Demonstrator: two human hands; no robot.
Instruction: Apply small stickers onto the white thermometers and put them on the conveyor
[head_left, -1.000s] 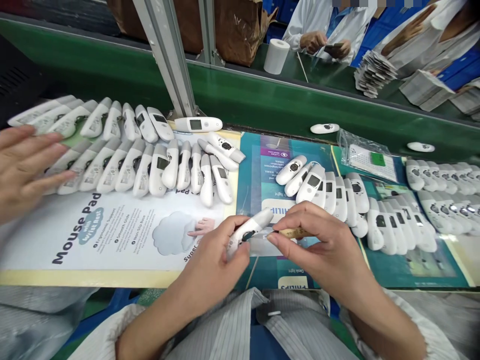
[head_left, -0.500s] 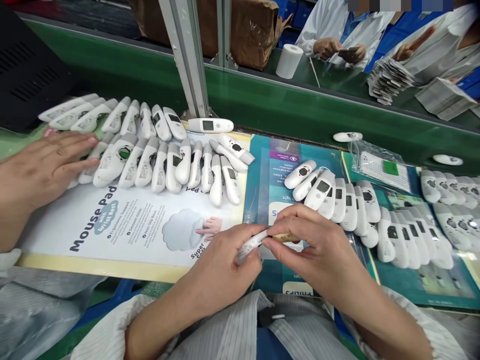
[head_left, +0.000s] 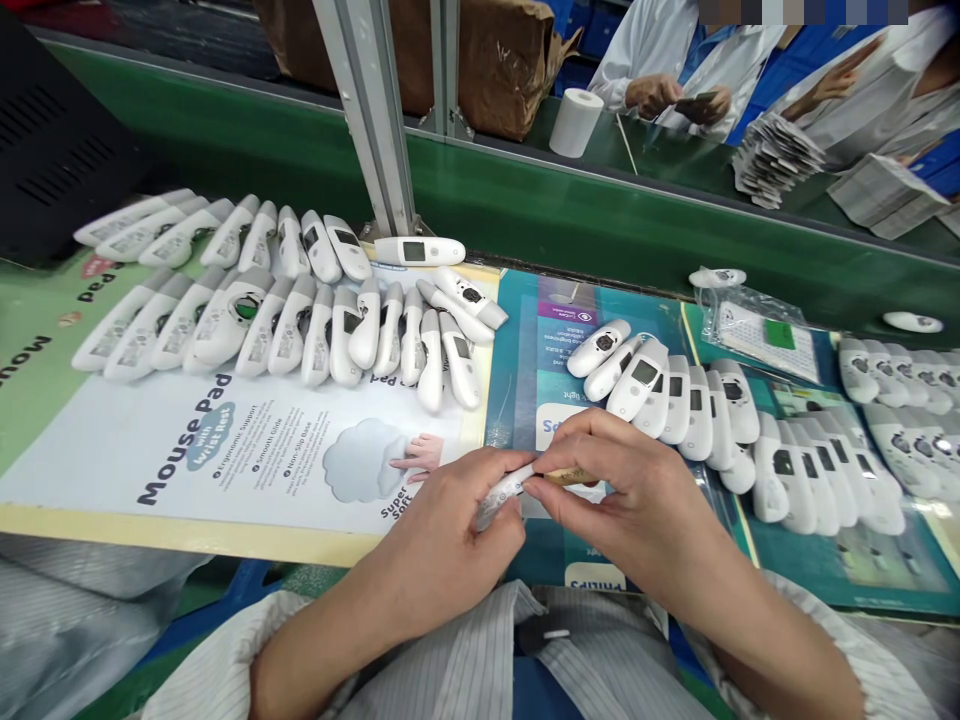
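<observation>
Fingers wrapped round a small white device [head_left: 504, 492], my left hand [head_left: 442, 545] is low in the middle of the view. My right hand [head_left: 637, 490] pinches a thin yellowish-brown stick [head_left: 568, 476], its near end meeting the device at my fingertips. The exact contact point is hidden by my fingers. To the left, two rows of white and grey thermometers [head_left: 317, 335] lie on a printed mouse pad sheet [head_left: 262, 460]. Right of them, more thermometers [head_left: 677, 400] rest in a fanned row on a teal sheet.
A metal post [head_left: 375, 120] rises behind the left rows. A plastic bag with a white piece [head_left: 761, 335] lies at the back right. Beyond the green ledge, people in white coats handle items near a paper roll [head_left: 576, 123] and a stack of papers [head_left: 776, 160].
Another person's hand has left the thermometers at the far left. Two small white pieces on the moving green belt have shifted right. My hands stay almost in place.
</observation>
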